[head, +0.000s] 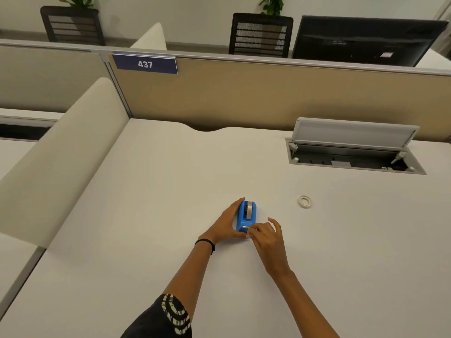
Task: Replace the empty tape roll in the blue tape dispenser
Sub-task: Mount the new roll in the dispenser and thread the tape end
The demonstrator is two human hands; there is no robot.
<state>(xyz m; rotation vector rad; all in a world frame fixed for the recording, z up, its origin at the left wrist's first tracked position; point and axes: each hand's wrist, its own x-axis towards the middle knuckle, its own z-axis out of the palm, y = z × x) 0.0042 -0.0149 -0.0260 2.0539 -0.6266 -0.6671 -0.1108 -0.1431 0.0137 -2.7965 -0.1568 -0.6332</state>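
Note:
The blue tape dispenser [246, 217] stands upright on the white desk [151, 215], with a grey-clear tape roll [250, 209] seated in its top. My left hand [225, 223] wraps its left side, fingers along the body and thumb near the front. My right hand [264, 236] pinches at the dispenser's near end by the cutter, thumb and forefinger together; whether tape is between them is too small to tell. A thin white empty roll core [305, 201] lies flat on the desk to the right, apart from both hands.
An open cable hatch [353, 154] with its lid raised is set into the desk at back right. A tan partition [268, 93] with a "437" sign closes the far edge, and a white divider [61, 154] runs along the left.

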